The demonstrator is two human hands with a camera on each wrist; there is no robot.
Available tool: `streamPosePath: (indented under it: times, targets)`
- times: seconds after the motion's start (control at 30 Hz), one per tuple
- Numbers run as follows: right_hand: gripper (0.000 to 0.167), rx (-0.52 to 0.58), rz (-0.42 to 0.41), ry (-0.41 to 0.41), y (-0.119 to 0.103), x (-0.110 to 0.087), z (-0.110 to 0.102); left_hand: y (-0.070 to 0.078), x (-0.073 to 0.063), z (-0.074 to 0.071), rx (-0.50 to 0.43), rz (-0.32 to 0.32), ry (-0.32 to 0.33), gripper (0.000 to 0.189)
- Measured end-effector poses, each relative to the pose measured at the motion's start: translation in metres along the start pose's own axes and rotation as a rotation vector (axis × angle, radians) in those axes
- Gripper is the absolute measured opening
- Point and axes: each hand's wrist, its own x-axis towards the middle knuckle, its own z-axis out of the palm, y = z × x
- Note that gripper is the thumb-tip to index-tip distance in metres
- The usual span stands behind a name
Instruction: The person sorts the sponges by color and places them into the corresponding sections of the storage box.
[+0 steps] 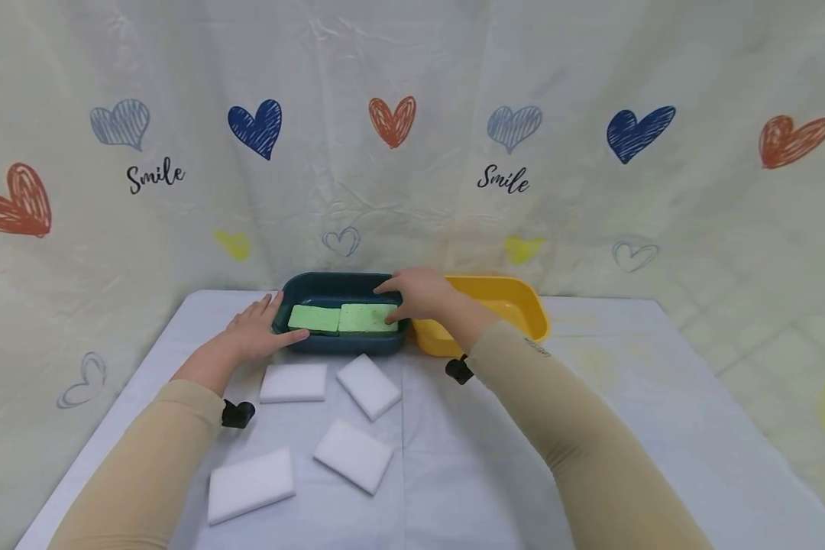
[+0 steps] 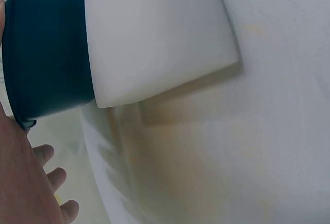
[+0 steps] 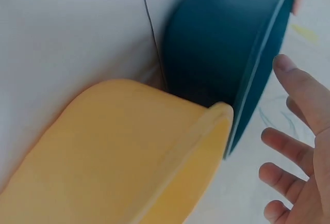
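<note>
In the head view a dark teal tub [image 1: 344, 344] stands at the back of the table. Two light green rectangular sponges [image 1: 314, 318] lie side by side in it. My left hand [image 1: 256, 334] rests against the tub's left end, fingers stretched along the outside and thumb over the front rim. Over the tub's right end hangs my right hand [image 1: 422, 294], its thumb and fingers spread apart above the right green sponge [image 1: 364, 318]. Fingertip contact with that sponge cannot be made out. The right wrist view shows the right hand's fingers [image 3: 289, 149] loosely spread beside the rim.
A yellow tub [image 1: 505, 287] stands right beside the teal one. Several white sponge blocks lie on the white-covered table in front, one [image 1: 293, 383] close to the teal tub and another [image 1: 251, 486] nearer the front left. A curtain with hearts [image 1: 392, 122] hangs behind.
</note>
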Motion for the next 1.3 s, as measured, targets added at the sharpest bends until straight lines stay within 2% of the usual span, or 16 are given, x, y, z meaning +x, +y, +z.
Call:
streamPosePath:
  times: [0.2, 0.37, 0.67, 0.97, 1.3]
  targets:
    - [0.061, 0.083, 0.033, 0.047, 0.012, -0.025, -0.005, 0.005, -0.005, -0.002, 0.001, 0.016, 0.000, 0.121]
    - [0.061, 0.146, 0.060, 0.053, 0.023, -0.049, -0.007, 0.004, -0.007, -0.001, 0.002, 0.024, -0.002, 0.119]
    - [0.060, 0.189, 0.129, 0.073, 0.050, -0.107, -0.004, 0.006, -0.009, -0.003, -0.002, 0.034, -0.002, 0.119]
    - [0.058, 0.152, 0.164, 0.122, 0.079, -0.176, 0.016, 0.005, -0.009, -0.002, -0.010, 0.032, 0.004, 0.119]
    - [0.060, 0.210, 0.229, 0.132, 0.107, -0.238, 0.047, 0.007, -0.010, -0.004, 0.001, 0.038, -0.010, 0.119]
